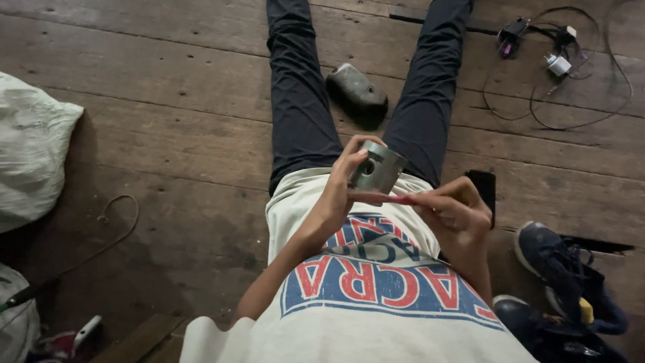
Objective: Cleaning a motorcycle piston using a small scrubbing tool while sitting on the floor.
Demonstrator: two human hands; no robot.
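Head view: I see the metal piston (377,168) up over my lap, my left hand (339,191) wrapped tight on it. My right hand (453,212) pinches a thin red tool (386,199) against its bottom edge. I should keep it steady and push gently.

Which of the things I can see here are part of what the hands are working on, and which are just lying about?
In hand:
- piston, held by left hand
- thin red tool, held by right hand, tip at the piston

Lying about:
- metal cover
- phone
- charger and cables
- shoes
- white sacks
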